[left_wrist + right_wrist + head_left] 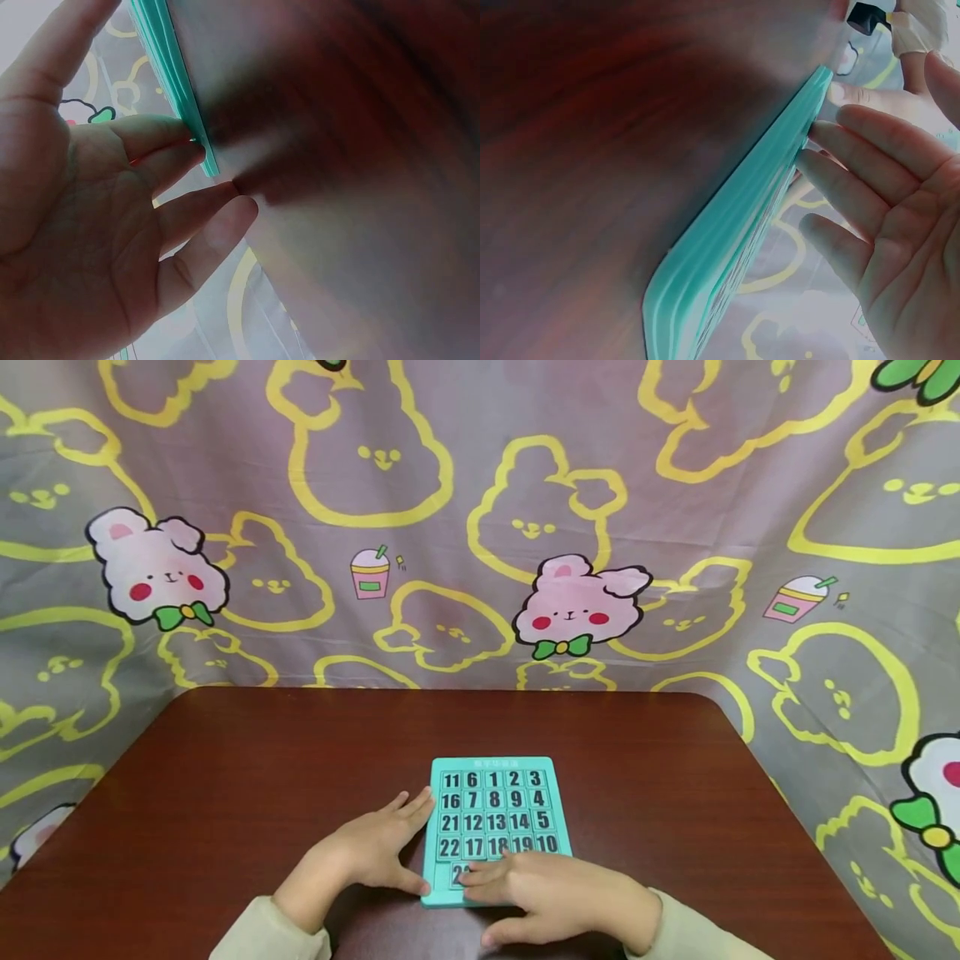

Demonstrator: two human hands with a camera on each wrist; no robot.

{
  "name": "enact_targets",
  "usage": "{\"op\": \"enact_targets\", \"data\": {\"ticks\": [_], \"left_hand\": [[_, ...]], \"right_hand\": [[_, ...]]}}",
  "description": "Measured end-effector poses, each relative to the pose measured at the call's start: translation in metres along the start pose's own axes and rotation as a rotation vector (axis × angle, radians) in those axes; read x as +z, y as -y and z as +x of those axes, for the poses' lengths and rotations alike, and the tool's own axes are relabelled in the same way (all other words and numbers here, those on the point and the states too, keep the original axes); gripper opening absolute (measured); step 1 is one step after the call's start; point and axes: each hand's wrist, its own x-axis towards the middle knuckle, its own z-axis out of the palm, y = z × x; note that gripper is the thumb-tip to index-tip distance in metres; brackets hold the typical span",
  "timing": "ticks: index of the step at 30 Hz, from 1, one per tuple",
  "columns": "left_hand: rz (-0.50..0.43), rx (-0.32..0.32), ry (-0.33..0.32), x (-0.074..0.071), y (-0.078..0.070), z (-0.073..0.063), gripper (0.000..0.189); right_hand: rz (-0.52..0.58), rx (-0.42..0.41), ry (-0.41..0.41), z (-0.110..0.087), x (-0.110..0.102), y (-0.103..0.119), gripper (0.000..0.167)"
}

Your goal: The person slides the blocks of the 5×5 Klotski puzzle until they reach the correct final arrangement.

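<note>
A turquoise number sliding puzzle [457, 763] lies flat on the table, its rows of white tiles bearing black numbers. Top row reads 11, 6, 1, 2, 3. Along the puzzle's left edge rests my left hand [371, 847], fingertips at the side and thumb by the lower left corner. My right hand [558, 893] reaches over the bottom row with extended fingers, the fingertips on a tile [457, 875] whose number starts with 2. A bare slot shows left of that tile. The rest of the bottom row is hidden under the right hand.
The dark reddish-brown table [300, 735] has rounded far corners. Behind it and at both sides hangs a grey-pink curtain [442, 552] printed with yellow outlines and cartoon rabbits. Pale sleeves [273, 931] cover both forearms.
</note>
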Motion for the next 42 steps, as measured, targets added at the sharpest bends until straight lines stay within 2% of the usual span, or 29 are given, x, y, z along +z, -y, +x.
{"op": "enact_targets", "data": {"ticks": [10,17,26,35,42], "left_hand": [[0.010,-0.012,0.008,0.001,0.000,0.001,0.110],[0.008,-0.010,0.006,0.001,0.000,0.002,0.110],[0.006,-0.009,0.007,0.001,0.001,0.001,0.110],[-0.004,0.002,-0.001,-0.001,0.001,0.001,0.110],[-0.014,0.009,0.008,0.000,0.002,0.001,0.109]], "right_hand": [[0.007,0.017,-0.013,-0.012,-0.002,-0.002,0.050],[0.036,0.032,-0.015,-0.012,-0.004,-0.005,0.052],[0.196,0.088,0.001,0.003,-0.010,-0.018,0.053],[0.229,0.099,0.019,0.025,-0.015,-0.027,0.053],[0.283,0.115,0.067,0.031,-0.015,-0.033,0.051]]}}
